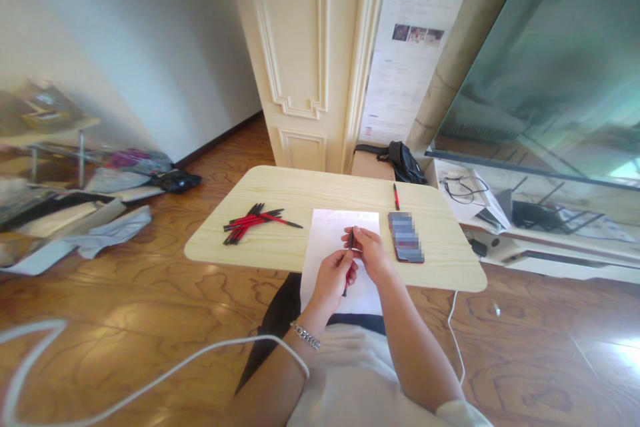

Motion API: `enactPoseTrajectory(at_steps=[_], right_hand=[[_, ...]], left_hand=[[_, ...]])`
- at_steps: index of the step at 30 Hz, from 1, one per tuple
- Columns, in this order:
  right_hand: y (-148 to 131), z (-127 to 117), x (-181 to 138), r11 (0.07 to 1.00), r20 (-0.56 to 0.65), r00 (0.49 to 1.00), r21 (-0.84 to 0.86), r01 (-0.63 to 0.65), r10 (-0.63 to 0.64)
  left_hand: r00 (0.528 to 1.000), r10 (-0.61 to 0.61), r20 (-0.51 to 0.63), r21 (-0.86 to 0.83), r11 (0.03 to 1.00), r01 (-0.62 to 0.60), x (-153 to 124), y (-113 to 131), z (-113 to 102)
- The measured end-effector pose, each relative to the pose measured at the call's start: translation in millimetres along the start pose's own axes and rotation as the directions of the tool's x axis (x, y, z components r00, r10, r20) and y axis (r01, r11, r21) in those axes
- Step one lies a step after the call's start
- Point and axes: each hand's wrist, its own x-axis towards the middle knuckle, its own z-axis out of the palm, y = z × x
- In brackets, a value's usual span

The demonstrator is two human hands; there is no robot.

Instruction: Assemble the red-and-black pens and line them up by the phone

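Note:
Over the paper sheet (320, 240), both hands are closed around a red-and-black pen (345, 285). My left hand (332, 280) grips its red lower barrel, whose end sticks out below the fingers. The fingers of my right hand (373, 253) pinch the black upper part; whether that part is a separate cap, I cannot tell. To the left lies a loose pile of several similar pens (250, 221), crossed over each other. A single pen (397, 197) rests at the table's far right, above a phone (406, 237) with a blurred screen.
The small light wood table (215, 233) has rounded corners. A white cable (200, 352) crosses my left forearm. Behind the table is a black bag (406, 161); a low white cabinet (540, 260) stands right. Boxes and plastic bags (120, 177) lie on the floor at left.

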Motion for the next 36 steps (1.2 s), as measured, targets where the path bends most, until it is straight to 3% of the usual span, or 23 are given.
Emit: enactPoseTrajectory(at_steps=[5,12,19,28,36], right_hand=[[0.5,1.0,1.0,0.993,-0.044,0.995,-0.080,0.088,-0.092],[-0.7,-1.4,0.2,1.000,0.036,0.999,-0.008,0.005,-0.004],[-1.3,1.1,0.6,0.985,-0.062,0.992,-0.138,0.104,-0.113],[-1.8,-5.3,1.2,0.999,0.086,0.996,-0.040,0.005,-0.001],[-1.1,-4.6,2.6,0.978,0.000,0.994,-0.182,0.103,-0.105]], left_hand=[[1.000,-0.007,-0.002,0.001,1.000,0.007,-1.7,4.1,1.6],[1.000,0.010,-0.009,0.006,1.000,-0.010,-0.1,0.5,0.0],[1.000,0.016,-0.002,0.017,1.000,-0.016,-0.7,2.9,0.1],[1.000,0.003,-0.001,-0.012,1.000,-0.003,-0.7,4.6,2.3],[1.000,0.009,-0.009,-0.031,0.999,-0.009,-0.6,5.2,1.8]])
